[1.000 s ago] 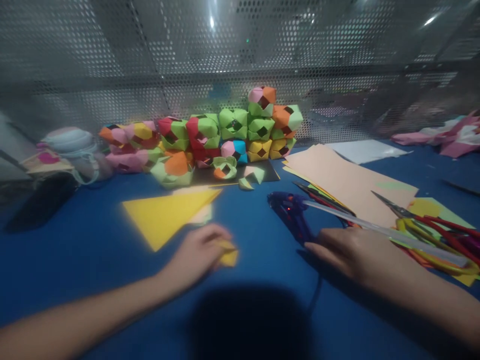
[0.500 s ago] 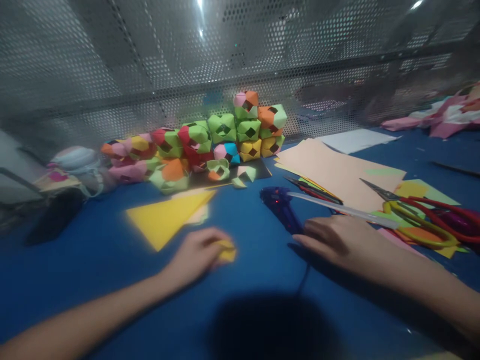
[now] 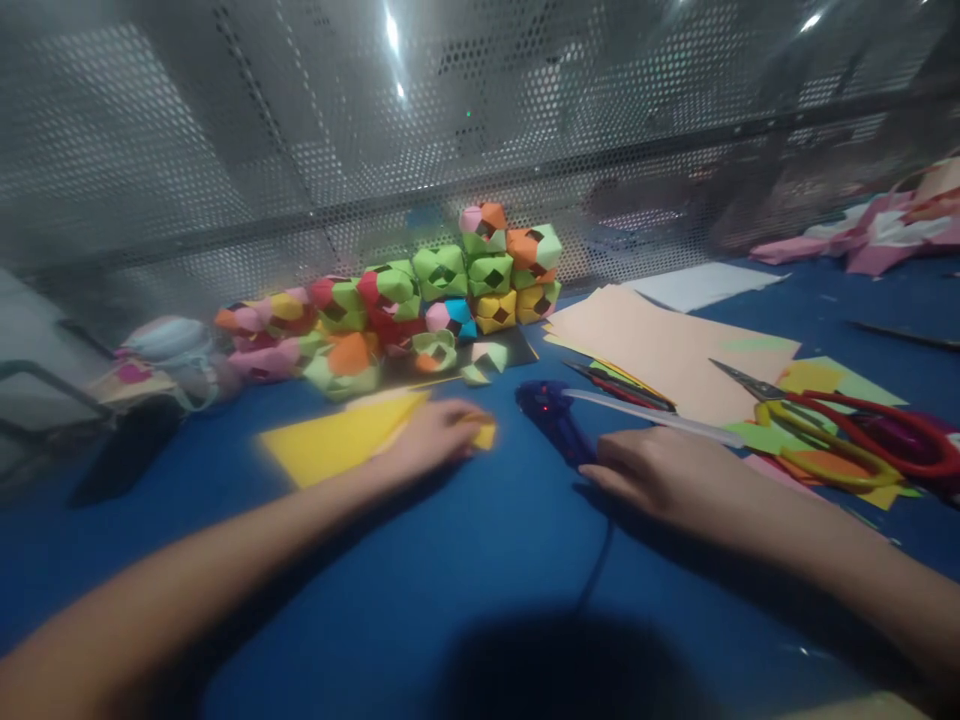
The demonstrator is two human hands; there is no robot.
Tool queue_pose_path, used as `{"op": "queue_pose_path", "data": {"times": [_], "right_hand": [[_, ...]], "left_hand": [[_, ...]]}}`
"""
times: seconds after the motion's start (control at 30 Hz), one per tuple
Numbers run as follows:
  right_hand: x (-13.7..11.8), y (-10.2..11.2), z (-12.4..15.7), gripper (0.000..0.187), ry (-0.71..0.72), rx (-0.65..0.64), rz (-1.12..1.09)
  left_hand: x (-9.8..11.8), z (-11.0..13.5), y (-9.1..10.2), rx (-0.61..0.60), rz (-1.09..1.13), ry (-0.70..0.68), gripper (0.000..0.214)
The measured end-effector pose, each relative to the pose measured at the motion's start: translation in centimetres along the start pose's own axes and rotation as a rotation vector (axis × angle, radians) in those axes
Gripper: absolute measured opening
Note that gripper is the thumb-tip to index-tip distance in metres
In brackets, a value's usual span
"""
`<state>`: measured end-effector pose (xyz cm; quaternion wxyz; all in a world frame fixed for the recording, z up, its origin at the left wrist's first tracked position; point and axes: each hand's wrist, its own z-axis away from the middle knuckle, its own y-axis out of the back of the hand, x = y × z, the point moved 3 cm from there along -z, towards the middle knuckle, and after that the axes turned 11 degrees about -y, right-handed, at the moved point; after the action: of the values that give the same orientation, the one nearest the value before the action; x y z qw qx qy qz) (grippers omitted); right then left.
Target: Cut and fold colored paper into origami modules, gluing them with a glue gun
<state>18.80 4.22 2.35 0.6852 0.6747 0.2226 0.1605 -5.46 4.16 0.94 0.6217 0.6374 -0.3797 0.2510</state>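
Observation:
My left hand (image 3: 433,440) is stretched forward over the blue table (image 3: 450,540), fingers closed on a small folded yellow paper piece (image 3: 484,434). It lies beside a larger yellow paper triangle (image 3: 337,440). My right hand (image 3: 660,475) rests flat on the table with fingers extended, holding nothing, right behind a dark blue glue gun (image 3: 559,425) with a red light and a cord running toward me. A ruler (image 3: 660,415) lies just beyond the right hand.
A pile of colourful folded paper cubes (image 3: 420,300) stands against the perforated metal wall (image 3: 480,150). Peach paper sheets (image 3: 660,345), red and yellow scissors (image 3: 847,430) and coloured scraps lie at right. A black object (image 3: 124,450) and a mask (image 3: 161,340) sit at left.
My left hand has moved forward and to the right with the small yellow piece, toward the glue gun. My right hand has stayed nearly in place. The view has tilted slightly.

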Motion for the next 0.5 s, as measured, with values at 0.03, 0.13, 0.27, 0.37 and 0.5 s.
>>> {"op": "queue_pose_path", "data": {"times": [0.03,0.13,0.27,0.37,0.5], "right_hand": [[0.0,-0.1,0.0,0.033,0.008,0.008,-0.004],[0.2,-0.7,-0.1,0.03,0.026,0.014,-0.008],[0.2,-1.3,-0.3,0.028,0.068,0.002,-0.016],[0.2,-1.1,-0.4,0.028,0.04,-0.003,-0.007],[0.7,0.1,-0.5,0.027,-0.014,-0.047,0.056]], "left_hand": [[-0.1,-0.8,0.0,0.012,-0.044,-0.021,0.027],[-0.5,-2.7,0.2,0.033,-0.135,-0.062,0.035],[-1.3,-5.3,1.2,0.028,-0.229,-0.06,0.049],[-2.1,-7.0,1.9,0.007,-0.299,-0.055,0.054],[-2.7,-7.6,2.2,-0.013,-0.384,-0.081,0.044]]}}
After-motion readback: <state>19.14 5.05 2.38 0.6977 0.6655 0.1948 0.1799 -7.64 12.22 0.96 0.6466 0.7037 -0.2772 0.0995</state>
